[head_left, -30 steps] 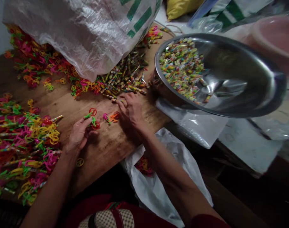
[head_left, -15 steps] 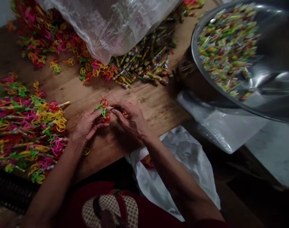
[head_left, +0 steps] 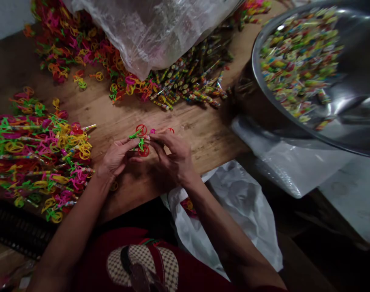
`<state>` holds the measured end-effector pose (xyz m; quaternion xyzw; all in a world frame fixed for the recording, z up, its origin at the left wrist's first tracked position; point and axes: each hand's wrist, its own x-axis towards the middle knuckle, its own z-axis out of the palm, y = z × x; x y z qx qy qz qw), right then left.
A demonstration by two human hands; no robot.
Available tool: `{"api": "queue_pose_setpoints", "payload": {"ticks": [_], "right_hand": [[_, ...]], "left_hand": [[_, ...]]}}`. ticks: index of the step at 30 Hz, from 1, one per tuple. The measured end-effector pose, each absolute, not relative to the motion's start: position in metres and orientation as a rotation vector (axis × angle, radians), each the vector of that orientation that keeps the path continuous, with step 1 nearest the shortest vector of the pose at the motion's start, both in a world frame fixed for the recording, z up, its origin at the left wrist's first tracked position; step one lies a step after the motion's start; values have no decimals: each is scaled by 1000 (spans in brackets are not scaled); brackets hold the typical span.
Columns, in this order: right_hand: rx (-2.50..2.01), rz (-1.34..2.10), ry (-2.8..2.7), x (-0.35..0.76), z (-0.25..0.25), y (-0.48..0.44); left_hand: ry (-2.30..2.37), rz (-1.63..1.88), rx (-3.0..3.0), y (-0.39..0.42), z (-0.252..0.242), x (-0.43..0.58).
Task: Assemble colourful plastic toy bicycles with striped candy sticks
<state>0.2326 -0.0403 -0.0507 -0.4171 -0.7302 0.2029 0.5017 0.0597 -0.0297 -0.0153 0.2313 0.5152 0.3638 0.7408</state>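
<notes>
A small plastic toy bicycle (head_left: 141, 142) with a green frame and red wheels is held between my two hands over the wooden table. My left hand (head_left: 119, 156) pinches its left side between thumb and fingers. At its right side, the fingertips of my right hand (head_left: 174, 154) close on a small part that I cannot make out clearly. A bit of pink plastic (head_left: 152, 131) and a red ring (head_left: 171, 130) show by the right fingers, partly covered by them. To the left lies a pile of colourful toys on printed tubes (head_left: 41, 158).
Loose plastic toys (head_left: 90, 52) and printed tubes (head_left: 199, 77) are heaped at the back, partly under a clear plastic bag (head_left: 160, 32). A metal bowl (head_left: 256, 61) of small wrapped pieces stands at right. A white sack (head_left: 242, 202) hangs below the table edge.
The whole view has shifted slightly, so things appear further right. Both hands keep hold at the toy bicycle, and the pink bit now shows beside my right fingertips.
</notes>
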Motion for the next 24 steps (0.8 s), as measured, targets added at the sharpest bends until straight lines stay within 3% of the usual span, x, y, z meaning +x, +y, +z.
{"api": "queue_pose_setpoints", "payload": {"ticks": [6,24], "right_hand": [[-977,364,-1744,230,-56,-48],[-963,405,-1833,246,-64,-50]], "left_hand": [[1106,787,510,-31,-17,61],[1190,685,565,-30,-23,78]]}}
